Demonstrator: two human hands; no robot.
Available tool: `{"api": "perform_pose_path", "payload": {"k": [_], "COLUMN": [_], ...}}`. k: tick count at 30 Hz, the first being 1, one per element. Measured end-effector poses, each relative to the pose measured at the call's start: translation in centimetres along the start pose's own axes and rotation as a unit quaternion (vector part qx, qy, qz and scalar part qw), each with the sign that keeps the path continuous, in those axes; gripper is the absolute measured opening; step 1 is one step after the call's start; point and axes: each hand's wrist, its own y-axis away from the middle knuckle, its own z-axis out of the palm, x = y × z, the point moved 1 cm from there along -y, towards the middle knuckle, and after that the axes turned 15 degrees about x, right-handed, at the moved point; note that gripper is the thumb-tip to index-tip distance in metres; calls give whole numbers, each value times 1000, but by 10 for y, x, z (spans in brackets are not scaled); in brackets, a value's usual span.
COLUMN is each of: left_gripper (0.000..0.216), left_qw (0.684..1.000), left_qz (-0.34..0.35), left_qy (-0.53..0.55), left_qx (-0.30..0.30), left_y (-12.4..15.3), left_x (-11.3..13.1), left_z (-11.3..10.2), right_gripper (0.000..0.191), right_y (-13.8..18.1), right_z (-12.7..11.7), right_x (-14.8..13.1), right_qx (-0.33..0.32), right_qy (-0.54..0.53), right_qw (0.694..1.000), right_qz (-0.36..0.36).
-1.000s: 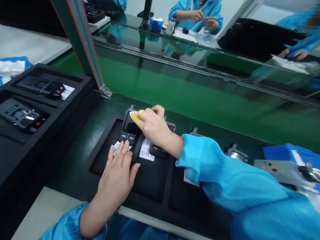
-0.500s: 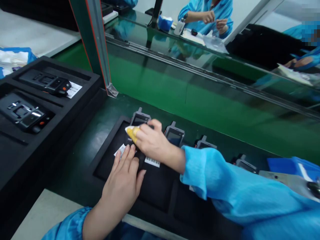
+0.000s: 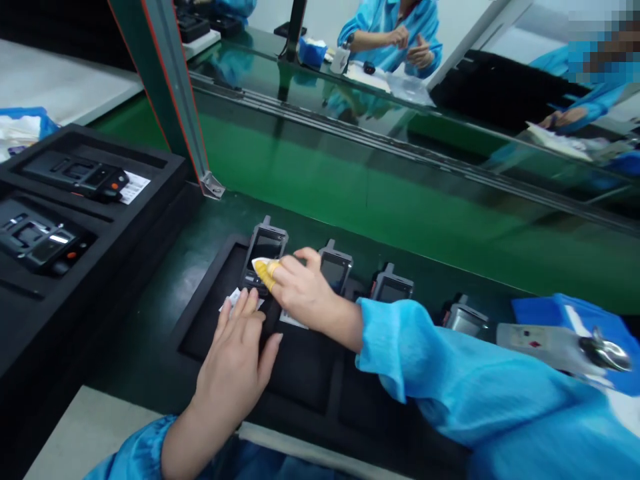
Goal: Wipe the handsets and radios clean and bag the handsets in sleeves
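A black foam tray lies on the dark green bench in front of me. Several black handheld devices with screens stand in its far slots; the leftmost device is under my right hand. That hand is closed in a pinch, its fingertip in a yellow cot, pressing a small white piece against the device's lower face. My left hand lies flat on the tray with fingers stretched out, fingertips on a white label just below the device.
A second black foam tray with two devices sits on the left. A grey-green post stands behind it. A green conveyor belt runs past the tray. A blue bin and a metal tool are at right. Other people in blue coats work across the belt.
My right hand has slid down the leftmost device from its top toward its lower part, uncovering the second device. My left hand has stayed flat on the tray.
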Motion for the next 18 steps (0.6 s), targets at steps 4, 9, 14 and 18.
{"api": "perform_pose_path", "payload": {"k": [4,9,14,18], "left_gripper": [7,10,5,7], "left_qw": [989,979,978,979], "left_qz": [-30,-40,-52,-58], "left_qy": [64,57,47,22], "left_qx": [131,193,199,194], "left_y": [5,10,11,8], "left_x": [-5,-7,-9,-9], "left_z": [-10,-14,-12,-10], "right_gripper": [19,22,20,30], "right_y": [5,2,25,90], "right_z": [-3,-15,-82,-157], "right_x": [-23,-42,-29,6], "right_qx": [-6,-84,-46,-14], "right_qy": [-25,-82,-83,45], "right_qw": [999,993,994,982], "right_qz": [24,11,48,184]}}
